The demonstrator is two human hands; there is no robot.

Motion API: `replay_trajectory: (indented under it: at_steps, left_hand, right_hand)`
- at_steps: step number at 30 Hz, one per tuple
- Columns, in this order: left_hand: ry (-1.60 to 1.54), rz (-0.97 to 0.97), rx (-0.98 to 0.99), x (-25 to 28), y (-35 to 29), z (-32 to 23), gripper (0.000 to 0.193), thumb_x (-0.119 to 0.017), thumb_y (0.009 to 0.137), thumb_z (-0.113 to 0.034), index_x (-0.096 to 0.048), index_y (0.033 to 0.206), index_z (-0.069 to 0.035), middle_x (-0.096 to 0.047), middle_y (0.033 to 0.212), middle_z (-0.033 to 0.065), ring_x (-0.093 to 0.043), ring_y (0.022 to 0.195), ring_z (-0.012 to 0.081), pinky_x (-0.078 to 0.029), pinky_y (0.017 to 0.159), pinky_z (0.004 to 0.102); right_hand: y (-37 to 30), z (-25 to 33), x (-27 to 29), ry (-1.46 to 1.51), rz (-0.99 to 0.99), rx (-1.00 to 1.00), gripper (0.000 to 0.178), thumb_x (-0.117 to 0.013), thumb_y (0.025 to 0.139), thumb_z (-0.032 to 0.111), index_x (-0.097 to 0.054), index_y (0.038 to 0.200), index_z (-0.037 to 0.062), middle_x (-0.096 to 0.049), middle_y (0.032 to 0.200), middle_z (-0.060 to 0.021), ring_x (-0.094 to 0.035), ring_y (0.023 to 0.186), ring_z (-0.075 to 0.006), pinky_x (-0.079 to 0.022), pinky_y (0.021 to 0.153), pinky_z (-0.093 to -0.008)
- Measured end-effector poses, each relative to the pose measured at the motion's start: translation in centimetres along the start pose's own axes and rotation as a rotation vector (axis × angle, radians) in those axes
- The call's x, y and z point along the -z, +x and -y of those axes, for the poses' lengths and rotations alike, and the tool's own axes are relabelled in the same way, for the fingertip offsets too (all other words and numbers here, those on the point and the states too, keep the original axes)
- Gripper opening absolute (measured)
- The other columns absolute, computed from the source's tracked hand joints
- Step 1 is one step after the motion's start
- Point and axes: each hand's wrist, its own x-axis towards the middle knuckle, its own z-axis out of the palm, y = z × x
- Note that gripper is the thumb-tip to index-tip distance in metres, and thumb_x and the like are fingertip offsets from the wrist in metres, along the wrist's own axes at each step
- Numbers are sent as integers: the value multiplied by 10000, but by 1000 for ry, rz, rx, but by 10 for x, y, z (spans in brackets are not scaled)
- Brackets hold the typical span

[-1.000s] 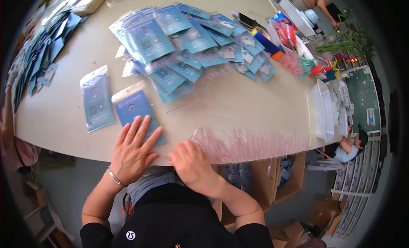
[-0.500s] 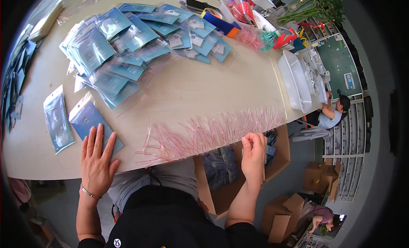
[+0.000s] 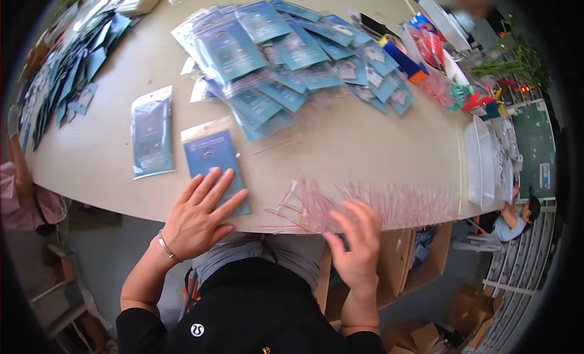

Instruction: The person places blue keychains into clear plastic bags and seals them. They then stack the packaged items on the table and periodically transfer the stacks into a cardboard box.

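My left hand (image 3: 202, 215) lies flat with its fingers spread on the lower part of a blue card in a clear pouch (image 3: 211, 152). A second such pouch (image 3: 152, 135), taller and narrower, lies apart to its left. My right hand (image 3: 358, 241) is slightly blurred, its thumb and fingers apart and nothing visible between them. It hovers at the table's near edge, over a long row of small clear bags with red edge lines (image 3: 401, 202), partly covering them. Ahead of both hands a large overlapping heap of blue carded pouches (image 3: 298, 46) covers the table.
More blue cards (image 3: 79, 71) pile up at the far left, near another person's arm (image 3: 21, 162). A white bin (image 3: 480, 162) stands at the table's right edge, beyond it a seated person (image 3: 511, 220). An open cardboard box (image 3: 426, 256) sits below the near edge.
The view has swung left, so the table's contents appear farther right. My right hand has gone from closed fingers beside the row's right part to open fingers farther left over the bags.
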Motion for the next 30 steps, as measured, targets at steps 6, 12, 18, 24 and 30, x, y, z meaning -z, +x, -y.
replay_trajectory:
  at_steps: [6, 12, 18, 24, 30]
  left_hand:
    - [-263, -30, -77, 5, -6, 12, 667, -759, 792, -359, -485, 1304, -31, -351, 1567, 176, -297, 1472, 338, -209, 1201, 485]
    - [-239, -51, -87, 14, -29, 26, 520, -851, 694, -303, -579, 1091, -105, -412, 1530, 153, -346, 1442, 353, -263, 1177, 499]
    - [-302, -333, -74, -18, -40, 29, 266, -823, 708, -174, -626, 877, -114, -584, 1378, 115, -504, 1330, 327, -411, 1088, 463]
    - [-379, -445, -7, -23, -38, 27, 244, -802, 719, -201, -629, 807, -54, -613, 1258, 128, -594, 1192, 314, -474, 994, 432]
    - [-277, -420, 64, -21, -34, 21, 271, -806, 689, -205, -614, 806, -54, -596, 1224, 122, -579, 1162, 319, -447, 966, 431]
  right_hand:
    - [24, 33, -83, 108, 250, 493, 415, -746, 733, 77, -676, 1142, 90, -615, 1333, -60, -528, 1287, -253, -386, 1013, -444]
    - [27, 32, -85, 278, 292, 388, 301, -773, 740, 102, -706, 1033, 88, -668, 1272, -33, -550, 1265, -232, -387, 992, -424]
    - [27, 31, -88, 261, 171, 391, 196, -786, 742, 111, -710, 922, 91, -684, 1220, -41, -572, 1219, -242, -397, 952, -412]
    - [25, 42, -91, 144, 132, 210, 152, -786, 763, 131, -656, 831, 91, -616, 1096, -48, -538, 1148, -279, -385, 932, -426]
    - [26, 58, -83, 36, 218, 77, 114, -719, 840, 122, -626, 870, 63, -538, 1152, -95, -469, 1198, -308, -348, 962, -474]
